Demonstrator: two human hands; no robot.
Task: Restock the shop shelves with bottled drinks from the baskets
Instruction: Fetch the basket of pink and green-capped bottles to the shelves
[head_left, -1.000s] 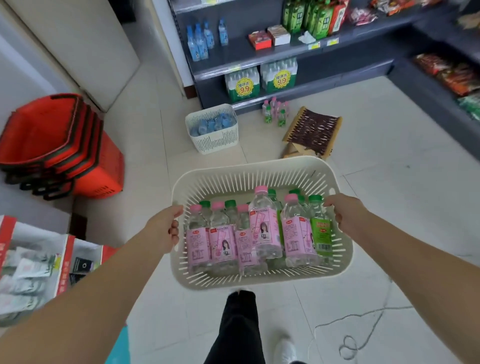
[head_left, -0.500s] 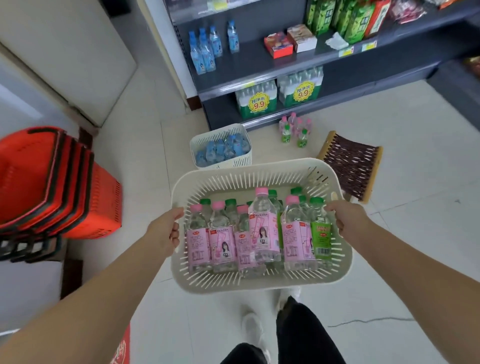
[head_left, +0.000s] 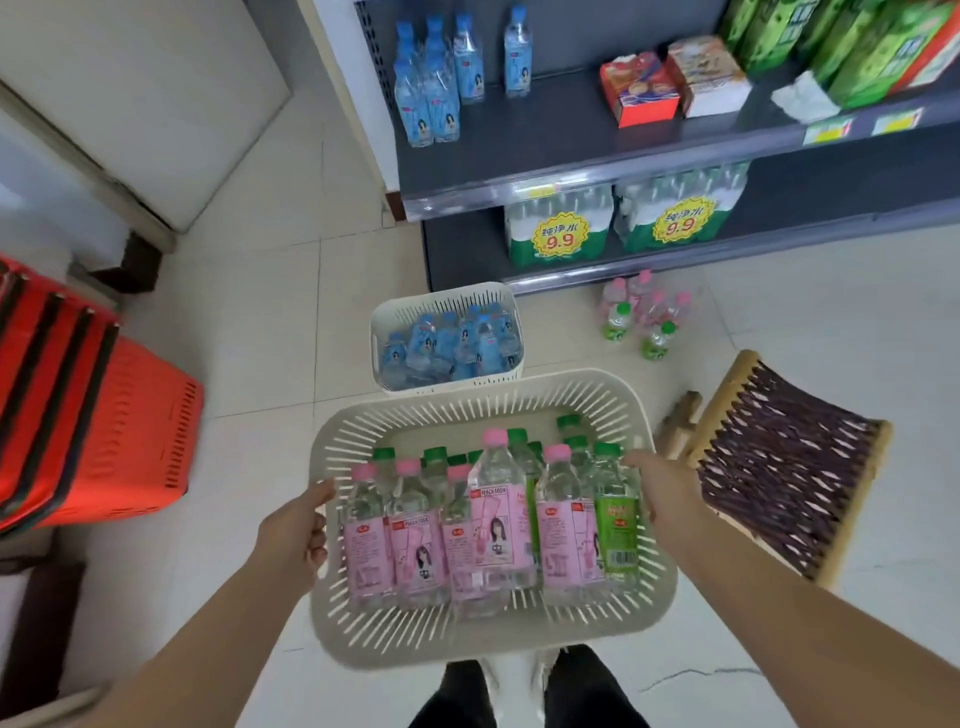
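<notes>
Basket, cream plastic, rectangular w/ rounded corners and slotted walls (head_left: 467, 644), is held up off the floor between both hands. Inside stand clear plastic bottles w/ pink caps and pink labels (head_left: 498, 525), packed along its near edge. Behind and at the right edge are clear bottles w/ green caps and green labels (head_left: 615, 525); most of those show only their caps.

Left hand (head_left: 296, 525) grips the basket's left rim, fingers curled over the edge. Right hand (head_left: 662, 493) closes on the right rim, back of hand up, fingertips hidden behind the bottles. Both forearms stretch fwd, bare, cut off by the frame's bottom.

On the tiled floor beyond sits a smaller white slotted basket (head_left: 441, 299) full of blue-labelled bottles (head_left: 447, 343), near the left end of the grey metal shelf unit (head_left: 545, 130). More blue bottles (head_left: 436, 98) stand at the shelf's left end. A loose cluster of pink and green bottles (head_left: 644, 312) stands on the floor by the unit's bottom edge. Stack of red plastic shopping baskets (head_left: 104, 431) at left, partly cut off. Woven brown stool w/ pale wood frame (head_left: 779, 467) at right. Label text is mostly too small to read.
</notes>
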